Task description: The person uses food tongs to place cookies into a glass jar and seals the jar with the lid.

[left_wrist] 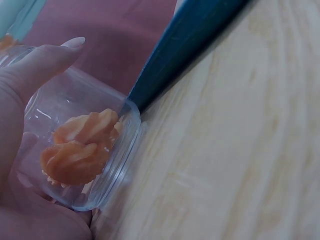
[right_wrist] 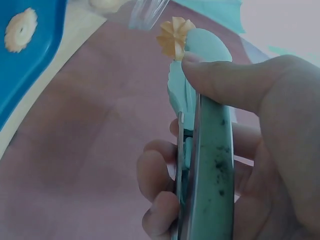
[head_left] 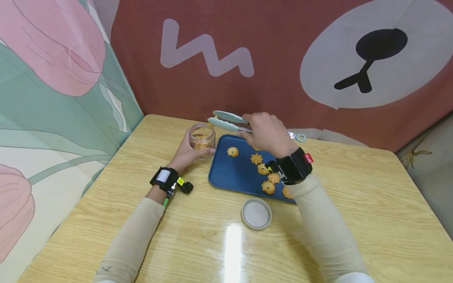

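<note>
The left hand [head_left: 188, 152] grips a clear jar [head_left: 203, 138] that stands on the table left of the blue tray [head_left: 233, 177]. Cookies [left_wrist: 80, 147] lie inside the jar in the left wrist view. In the right hand [head_left: 270, 133] are light-green tongs [head_left: 226, 125], held above the tray's back edge with their tips beside the jar's mouth. A star-shaped cookie [right_wrist: 174, 38] is pinched between the tong tips. Several cookies [head_left: 256, 158] lie on the tray, partly hidden by the right wrist.
A round lid [head_left: 256, 214] lies on the wooden table [head_left: 198, 236] in front of the tray. Behind the table's back edge hangs a brown printed cloth [head_left: 276, 90], with another printed cloth [head_left: 70, 118] at the left.
</note>
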A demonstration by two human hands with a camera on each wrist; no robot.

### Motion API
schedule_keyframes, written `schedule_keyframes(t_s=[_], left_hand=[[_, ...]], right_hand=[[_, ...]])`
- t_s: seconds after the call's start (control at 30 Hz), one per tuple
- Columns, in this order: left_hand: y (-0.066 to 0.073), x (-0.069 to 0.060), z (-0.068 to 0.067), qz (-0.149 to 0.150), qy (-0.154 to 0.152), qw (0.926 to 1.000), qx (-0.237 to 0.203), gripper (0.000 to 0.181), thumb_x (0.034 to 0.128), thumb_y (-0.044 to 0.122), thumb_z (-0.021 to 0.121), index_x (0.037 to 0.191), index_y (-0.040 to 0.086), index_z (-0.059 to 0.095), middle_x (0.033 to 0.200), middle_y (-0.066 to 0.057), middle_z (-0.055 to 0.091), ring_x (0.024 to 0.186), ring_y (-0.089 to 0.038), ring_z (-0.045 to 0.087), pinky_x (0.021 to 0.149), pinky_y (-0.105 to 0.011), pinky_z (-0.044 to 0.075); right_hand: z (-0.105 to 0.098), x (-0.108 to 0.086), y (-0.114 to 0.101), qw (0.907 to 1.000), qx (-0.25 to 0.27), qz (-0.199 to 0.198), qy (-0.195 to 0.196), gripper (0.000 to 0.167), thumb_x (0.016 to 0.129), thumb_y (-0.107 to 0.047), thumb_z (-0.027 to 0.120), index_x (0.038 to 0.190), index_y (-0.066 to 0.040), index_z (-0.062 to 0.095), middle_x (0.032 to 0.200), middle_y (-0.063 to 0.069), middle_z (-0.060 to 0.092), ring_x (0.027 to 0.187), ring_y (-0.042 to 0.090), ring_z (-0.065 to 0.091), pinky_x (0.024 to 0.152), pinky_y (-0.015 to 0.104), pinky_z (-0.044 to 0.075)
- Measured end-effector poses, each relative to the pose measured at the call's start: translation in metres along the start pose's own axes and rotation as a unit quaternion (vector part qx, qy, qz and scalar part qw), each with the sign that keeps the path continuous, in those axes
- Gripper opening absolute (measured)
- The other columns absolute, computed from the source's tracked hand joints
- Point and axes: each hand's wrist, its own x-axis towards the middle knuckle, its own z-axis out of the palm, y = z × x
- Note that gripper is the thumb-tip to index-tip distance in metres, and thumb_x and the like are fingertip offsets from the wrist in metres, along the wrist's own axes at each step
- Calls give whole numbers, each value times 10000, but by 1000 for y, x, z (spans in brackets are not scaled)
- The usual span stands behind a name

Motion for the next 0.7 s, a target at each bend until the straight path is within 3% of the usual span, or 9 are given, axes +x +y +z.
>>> schedule_keyframes(t_s=[0.33,0.47,0.7], left_hand=[[-3,3,0,-25,-46,9998,-191,1014,819,158,909,1599,350,290,1596,-88,446,1468,-278,454,1281,-502,287],[-1,1,0,101,-55,9998,-170,996,814,175,917,1584,355,312,1580,-51,458,1453,-250,471,1282,-481,290],[2,0,1,50,-86,9994,-317,1001,832,93,885,1601,322,287,1589,-83,455,1473,-295,460,1293,-500,272]], right_hand=[[1,11,-21,9987,-77,-132,-496,501,969,-376,766,1376,-97,677,1045,68,754,889,225,696,745,390,595],[1,16,-24,9978,-153,-74,-645,470,962,-369,775,1347,-112,696,1046,59,757,876,222,694,736,394,597],[3,16,-27,9971,-247,32,-715,460,943,-371,796,1311,-111,705,1006,50,738,838,219,665,705,391,590]])
